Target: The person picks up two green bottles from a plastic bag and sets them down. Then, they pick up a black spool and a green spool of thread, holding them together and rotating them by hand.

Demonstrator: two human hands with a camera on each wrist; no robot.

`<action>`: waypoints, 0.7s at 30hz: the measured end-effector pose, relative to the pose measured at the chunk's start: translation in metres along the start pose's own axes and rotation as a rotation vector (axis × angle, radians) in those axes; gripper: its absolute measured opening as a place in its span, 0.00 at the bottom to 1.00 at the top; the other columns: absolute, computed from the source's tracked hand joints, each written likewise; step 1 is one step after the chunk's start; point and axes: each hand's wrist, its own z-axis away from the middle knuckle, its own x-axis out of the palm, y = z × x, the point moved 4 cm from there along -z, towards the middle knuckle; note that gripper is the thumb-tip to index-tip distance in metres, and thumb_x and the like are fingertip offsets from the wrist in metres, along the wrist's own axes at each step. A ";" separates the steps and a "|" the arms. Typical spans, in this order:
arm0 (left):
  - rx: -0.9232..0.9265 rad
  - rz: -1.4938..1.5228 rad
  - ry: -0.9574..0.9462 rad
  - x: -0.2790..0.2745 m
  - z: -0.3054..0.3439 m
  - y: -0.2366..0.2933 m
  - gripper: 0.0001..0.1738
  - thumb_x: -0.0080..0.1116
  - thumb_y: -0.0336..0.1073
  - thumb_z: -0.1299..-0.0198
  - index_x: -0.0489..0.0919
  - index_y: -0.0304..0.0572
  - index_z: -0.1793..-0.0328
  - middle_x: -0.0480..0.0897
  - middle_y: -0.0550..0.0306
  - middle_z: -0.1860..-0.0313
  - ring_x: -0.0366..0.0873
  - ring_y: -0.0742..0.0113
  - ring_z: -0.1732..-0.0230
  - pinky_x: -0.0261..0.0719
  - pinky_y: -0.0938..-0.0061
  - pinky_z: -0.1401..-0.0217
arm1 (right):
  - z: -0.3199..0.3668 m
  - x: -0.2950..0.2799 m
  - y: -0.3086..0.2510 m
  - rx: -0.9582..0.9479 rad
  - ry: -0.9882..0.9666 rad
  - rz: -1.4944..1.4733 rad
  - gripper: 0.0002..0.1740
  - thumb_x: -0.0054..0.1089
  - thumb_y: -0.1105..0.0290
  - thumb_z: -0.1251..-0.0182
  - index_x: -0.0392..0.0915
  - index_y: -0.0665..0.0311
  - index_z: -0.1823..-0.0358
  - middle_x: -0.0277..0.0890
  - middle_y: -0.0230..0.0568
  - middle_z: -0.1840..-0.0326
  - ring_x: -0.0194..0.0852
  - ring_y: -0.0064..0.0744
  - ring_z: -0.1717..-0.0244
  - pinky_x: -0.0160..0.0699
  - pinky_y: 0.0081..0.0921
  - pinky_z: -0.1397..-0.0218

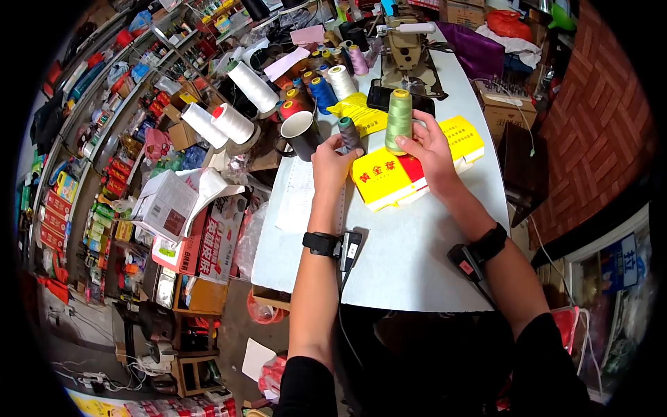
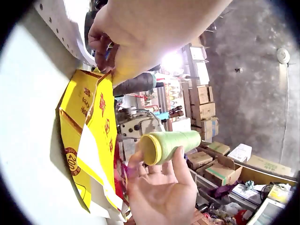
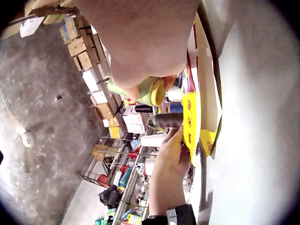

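My right hand [image 1: 436, 156] holds a light green cone of thread [image 1: 399, 118] upright over the yellow and red box [image 1: 382, 177], thumb across its lower side. In the left wrist view that cone [image 2: 176, 144] shows its yellow base, with the right hand's fingers [image 2: 180, 171] round it. My left hand [image 1: 329, 167] grips a smaller dark grey spool of thread [image 1: 348, 132] near its lower end, beside the box's left end. The right wrist view shows the dark spool [image 3: 169, 120] at the left hand's fingertips, close by the box.
A dark mug [image 1: 301, 135] stands left of the left hand. Behind are a yellow plastic packet [image 1: 361, 115], several thread cones, a black phone [image 1: 382, 96] and a sewing machine [image 1: 406, 52]. Written paper [image 1: 299, 194] lies on the white table [image 1: 417, 264]. Crowded shelves line the left.
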 end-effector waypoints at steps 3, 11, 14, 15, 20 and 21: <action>-0.101 0.014 -0.037 -0.004 0.003 0.014 0.29 0.78 0.38 0.51 0.84 0.34 0.42 0.89 0.47 0.57 0.83 0.61 0.66 0.81 0.67 0.57 | -0.001 -0.002 0.003 -0.005 -0.004 -0.055 0.31 0.64 0.77 0.31 0.61 0.68 0.30 0.78 0.48 0.44 0.78 0.33 0.42 0.74 0.30 0.34; 0.142 0.141 0.298 -0.028 0.007 0.040 0.21 0.67 0.39 0.36 0.79 0.37 0.40 0.83 0.50 0.52 0.79 0.61 0.61 0.79 0.67 0.53 | -0.019 0.002 -0.007 0.113 0.054 0.122 0.26 0.60 0.73 0.28 0.64 0.66 0.32 0.76 0.44 0.43 0.77 0.32 0.40 0.75 0.30 0.34; 0.199 0.233 0.379 -0.027 0.003 0.034 0.17 0.64 0.35 0.33 0.77 0.36 0.42 0.81 0.53 0.56 0.76 0.67 0.62 0.77 0.70 0.54 | -0.025 0.011 -0.015 0.155 0.055 0.311 0.23 0.59 0.65 0.27 0.68 0.67 0.36 0.77 0.42 0.46 0.80 0.30 0.47 0.80 0.29 0.40; 0.191 0.260 0.386 -0.027 0.003 0.033 0.16 0.62 0.34 0.32 0.77 0.36 0.42 0.81 0.53 0.56 0.76 0.67 0.62 0.77 0.70 0.54 | -0.031 0.013 -0.019 0.172 0.048 0.373 0.22 0.60 0.66 0.27 0.69 0.67 0.37 0.77 0.42 0.46 0.81 0.31 0.49 0.80 0.29 0.41; 0.160 0.298 0.395 -0.030 0.004 0.031 0.15 0.60 0.31 0.32 0.75 0.36 0.41 0.80 0.54 0.58 0.73 0.70 0.65 0.75 0.72 0.57 | -0.055 0.018 -0.018 0.013 -0.013 0.833 0.21 0.70 0.66 0.38 0.76 0.69 0.47 0.80 0.42 0.56 0.80 0.27 0.57 0.81 0.28 0.55; 0.112 0.293 0.347 -0.031 0.004 0.031 0.17 0.59 0.33 0.31 0.74 0.38 0.39 0.80 0.48 0.51 0.80 0.59 0.59 0.78 0.64 0.51 | -0.053 0.020 -0.020 0.028 -0.007 0.829 0.21 0.73 0.67 0.42 0.77 0.68 0.51 0.81 0.39 0.62 0.79 0.25 0.62 0.79 0.28 0.58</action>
